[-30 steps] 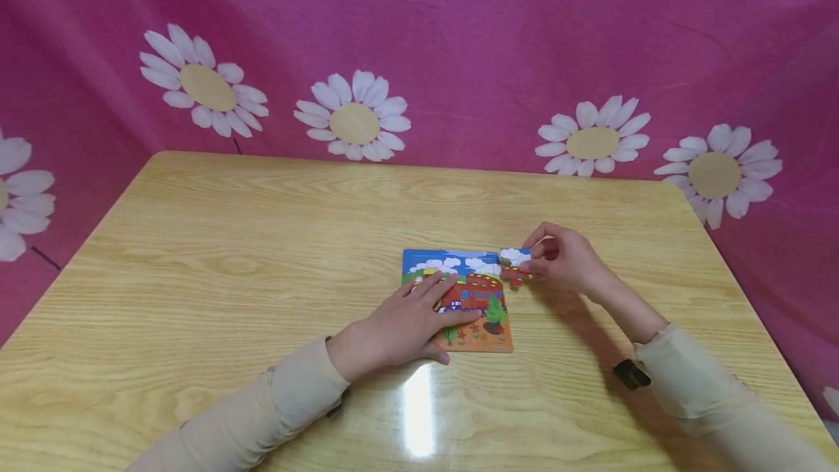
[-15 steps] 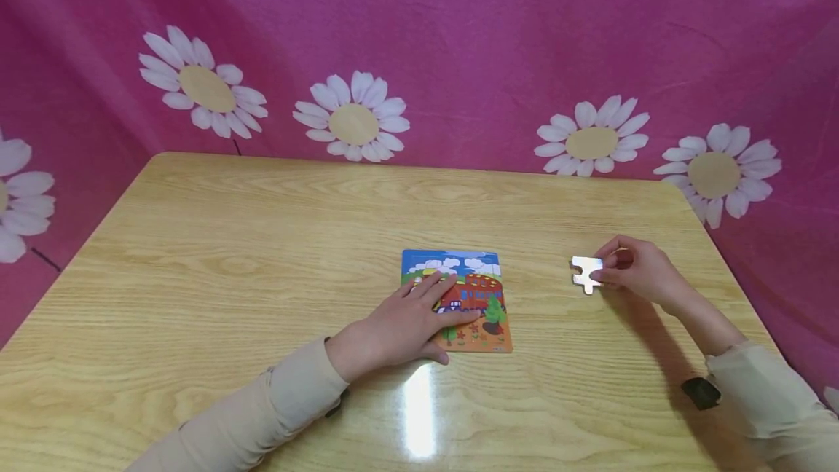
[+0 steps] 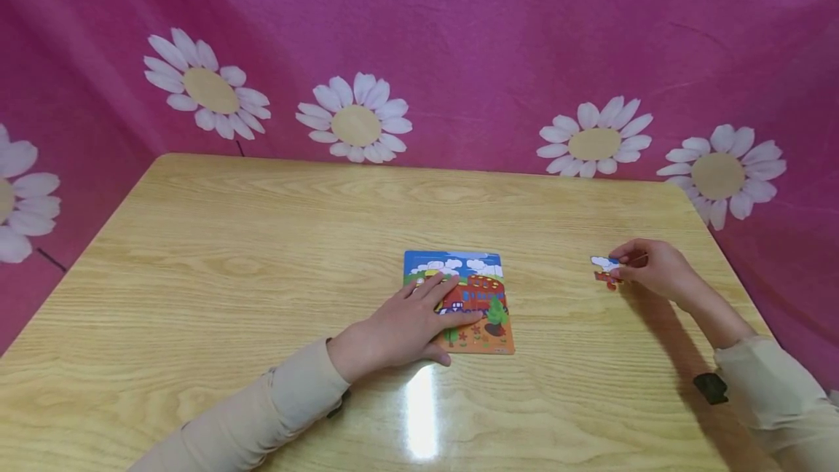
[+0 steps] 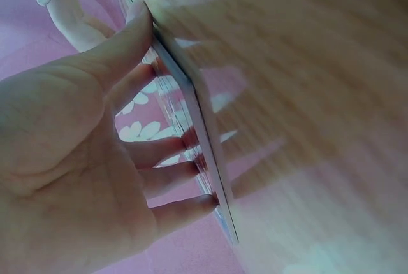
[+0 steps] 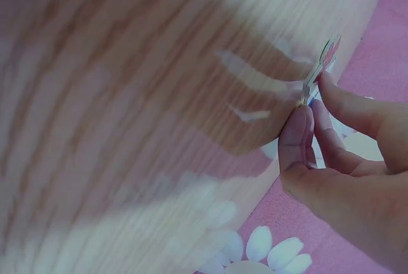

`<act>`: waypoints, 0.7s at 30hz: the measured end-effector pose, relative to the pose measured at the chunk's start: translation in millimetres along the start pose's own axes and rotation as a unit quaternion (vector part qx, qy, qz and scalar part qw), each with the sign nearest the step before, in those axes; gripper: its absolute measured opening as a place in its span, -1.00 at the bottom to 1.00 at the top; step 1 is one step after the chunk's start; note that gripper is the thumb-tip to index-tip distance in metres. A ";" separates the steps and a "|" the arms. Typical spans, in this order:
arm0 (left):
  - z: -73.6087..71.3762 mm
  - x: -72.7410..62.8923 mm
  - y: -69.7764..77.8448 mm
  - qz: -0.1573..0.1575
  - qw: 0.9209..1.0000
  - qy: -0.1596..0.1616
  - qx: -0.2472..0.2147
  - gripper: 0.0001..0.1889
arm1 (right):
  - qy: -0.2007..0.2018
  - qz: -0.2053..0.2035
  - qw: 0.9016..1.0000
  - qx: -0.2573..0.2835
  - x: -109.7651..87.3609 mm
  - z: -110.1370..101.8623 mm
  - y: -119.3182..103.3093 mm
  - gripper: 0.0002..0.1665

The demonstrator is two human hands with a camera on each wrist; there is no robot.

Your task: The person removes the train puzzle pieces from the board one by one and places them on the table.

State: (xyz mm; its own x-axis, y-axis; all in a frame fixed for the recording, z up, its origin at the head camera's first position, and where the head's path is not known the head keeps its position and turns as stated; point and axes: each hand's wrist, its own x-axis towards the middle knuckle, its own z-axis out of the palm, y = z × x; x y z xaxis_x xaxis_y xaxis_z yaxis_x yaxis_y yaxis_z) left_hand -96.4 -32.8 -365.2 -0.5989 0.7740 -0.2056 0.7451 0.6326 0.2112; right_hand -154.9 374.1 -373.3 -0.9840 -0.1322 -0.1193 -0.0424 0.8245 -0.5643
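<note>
Left hand (image 3: 406, 326) hides lower-left part of puzzle board (image 3: 483, 293); corner print (image 3: 500, 349) too small to read. Right hand (image 3: 662, 269) covers right side of puzzle piece (image 3: 604, 266). Head view crops 2 sleeves (image 3: 258, 410), leftmost daisy (image 3: 29, 199). Table (image 4: 319, 89) blurred in left wrist view.

The puzzle (image 3: 481, 296) is a thin, roughly square board lying flat on the bench (image 3: 262, 239), a little right of its middle, its top side roughly in line with the far edge. It shows blue sky, white clouds, a red vehicle and green trees on orange ground; the left grip (image 3: 400, 326) rests across its left part. The puzzle piece (image 3: 604, 266), with blue, white and red print and a rounded knob, is pinched in the right grip (image 3: 655, 268), between puzzle and right edge.
</note>
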 end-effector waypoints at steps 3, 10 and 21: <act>0.1 0.0 -0.1 0.002 1.000 0.002 0.005 -0.27 | -0.004 -0.001 1.000 0.002 0.0 -0.3 -0.1 -0.65; 0.3 0.1 -0.5 0.007 1.000 0.013 0.019 -0.26 | 0.004 -0.007 1.000 0.010 -3.5 -2.4 -3.7 -0.66; -0.9 -1.4 -2.2 0.014 0.999 0.027 -0.018 -0.25 | 0.025 -0.085 0.993 0.080 -7.6 24.5 -69.9 -0.75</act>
State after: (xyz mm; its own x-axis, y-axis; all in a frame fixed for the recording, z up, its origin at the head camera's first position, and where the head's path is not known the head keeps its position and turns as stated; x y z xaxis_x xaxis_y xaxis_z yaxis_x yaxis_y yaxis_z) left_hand -97.4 -35.3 -364.5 -0.5931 0.7915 -0.1473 0.7520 0.6100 0.2500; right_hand -140.3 304.0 -352.9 -0.9725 -0.2313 0.0264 -0.1841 0.6945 -0.6955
